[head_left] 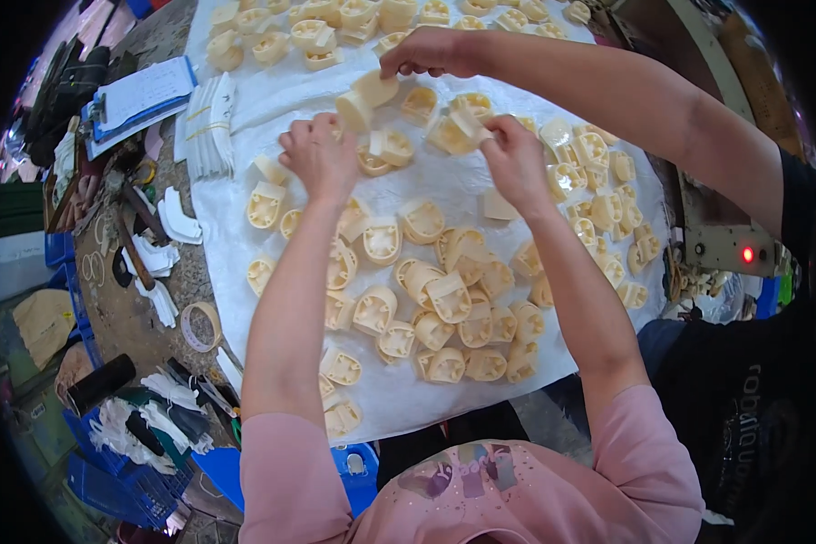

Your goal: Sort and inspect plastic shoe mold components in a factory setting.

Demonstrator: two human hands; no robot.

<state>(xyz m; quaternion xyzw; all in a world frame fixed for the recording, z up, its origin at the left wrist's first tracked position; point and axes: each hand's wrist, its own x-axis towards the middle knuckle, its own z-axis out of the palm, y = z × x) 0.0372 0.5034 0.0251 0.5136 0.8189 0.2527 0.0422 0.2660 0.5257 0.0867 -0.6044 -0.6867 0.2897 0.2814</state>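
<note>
My right hand (515,161) pinches a cream plastic part (456,134) at its edge, above the white sheet. My left hand (321,156) is closed with its fingers bent; whether anything is between them is hidden. Right beside its fingertips hangs another cream plastic part (357,111), held from above by a co-worker's hand (426,54) reaching in from the right. Between my hands lies a cream part with a raised flap (390,147). Many similar rounded, ribbed cream parts (449,295) lie in front of my forearms.
A white sheet (385,195) covers the table, with more cream parts (317,36) along its far side. To the left are a clipboard (145,95), a stack of white strips (210,127), a tape roll (200,326) and scraps. A machine with a red light (747,254) stands right.
</note>
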